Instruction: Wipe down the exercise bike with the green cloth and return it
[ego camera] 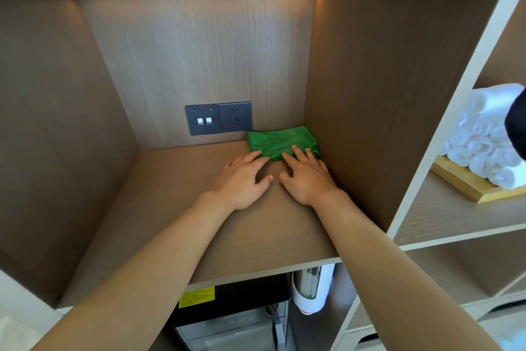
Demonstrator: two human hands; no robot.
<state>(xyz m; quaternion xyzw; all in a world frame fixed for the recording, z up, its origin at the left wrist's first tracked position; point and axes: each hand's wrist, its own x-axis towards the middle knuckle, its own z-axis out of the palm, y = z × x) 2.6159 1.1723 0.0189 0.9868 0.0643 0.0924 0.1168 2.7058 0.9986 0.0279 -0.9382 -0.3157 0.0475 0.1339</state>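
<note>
We see a folded green cloth (281, 142) lying in the back right corner of a wooden shelf (159, 208), below a grey wall socket (218, 118). Our left hand (244, 177) and right hand (306, 177) rest flat, fingertips touching the cloth's near edge. Rolled white towels (481, 137) fill the neighbouring compartment.

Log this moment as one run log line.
green cloth: folded, back right shelf corner | left hand: fingertips on cloth edge | right hand: fingertips on cloth | bike: not visible
</note>
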